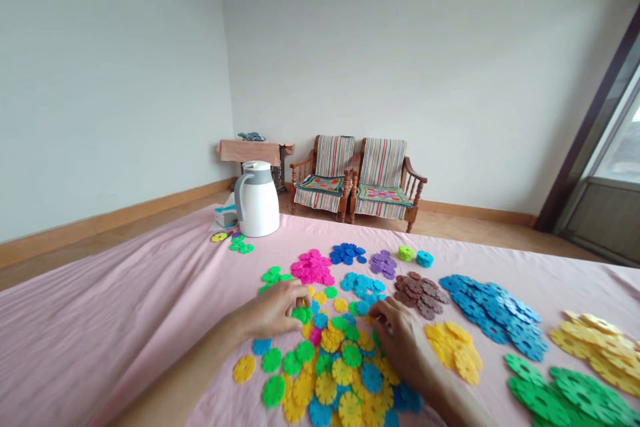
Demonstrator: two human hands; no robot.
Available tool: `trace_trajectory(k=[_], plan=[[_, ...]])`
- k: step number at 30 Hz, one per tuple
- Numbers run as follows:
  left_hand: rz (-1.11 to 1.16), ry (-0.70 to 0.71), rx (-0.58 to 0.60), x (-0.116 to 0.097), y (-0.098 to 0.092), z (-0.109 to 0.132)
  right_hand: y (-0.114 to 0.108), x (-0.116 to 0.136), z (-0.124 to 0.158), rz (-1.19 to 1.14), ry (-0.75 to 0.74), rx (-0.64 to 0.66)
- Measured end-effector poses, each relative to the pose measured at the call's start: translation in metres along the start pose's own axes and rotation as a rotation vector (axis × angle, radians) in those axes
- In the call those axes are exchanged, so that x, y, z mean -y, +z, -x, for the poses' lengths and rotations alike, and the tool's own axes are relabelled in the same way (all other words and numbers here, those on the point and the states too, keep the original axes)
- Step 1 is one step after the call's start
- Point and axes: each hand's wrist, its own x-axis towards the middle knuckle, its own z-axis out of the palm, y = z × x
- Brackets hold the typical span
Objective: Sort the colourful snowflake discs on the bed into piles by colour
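Flat, notched plastic discs in yellow, green and blue lie in a mixed pile [325, 387] on the pink cloth [165, 307]. At the pile's upper left is my left hand [277, 307], thumb and curled fingers apart around a few green discs [302, 315] that lie there. My right hand [400, 333] reaches over the pile's right side, its fingers bent down near blue and green discs; its fingertips are partly hidden, so what they pinch cannot be made out. Beyond the hands sit a pink heap [313, 267] and a light blue heap [363, 287] of discs.
Sorted heaps include dark blue [347, 253], purple [383, 264], brown [421, 293], yellow [454, 350], large blue [493, 310] and large green discs [575, 393]. A white jug [263, 207] stands at the far left edge beside a small box [226, 216]. Two wooden chairs [383, 177] stand beyond.
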Motion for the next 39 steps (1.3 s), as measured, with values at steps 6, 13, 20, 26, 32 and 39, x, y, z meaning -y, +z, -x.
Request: trace_trajectory(k=[6, 13, 20, 26, 32, 39], plan=[[0.044, -0.030, -0.024, 0.007, 0.002, -0.001, -0.001, 0.002, 0.001, -0.011, 0.013, 0.002], [0.162, -0.059, 0.008, 0.012, -0.002, -0.001, -0.002, 0.003, 0.001, -0.005, 0.014, 0.002], [0.073, -0.240, -0.337, 0.043, -0.011, -0.004, -0.001, 0.003, 0.001, -0.006, 0.011, 0.010], [-0.031, -0.340, -0.570, 0.065, -0.013, -0.004, -0.001, 0.003, 0.001, -0.009, 0.011, 0.009], [0.051, -0.208, -0.329, 0.044, -0.015, -0.002, -0.001, 0.003, 0.000, -0.001, 0.012, 0.000], [0.104, -0.018, -0.124, 0.009, 0.006, -0.005, 0.002, 0.000, 0.001, 0.008, 0.000, -0.009]])
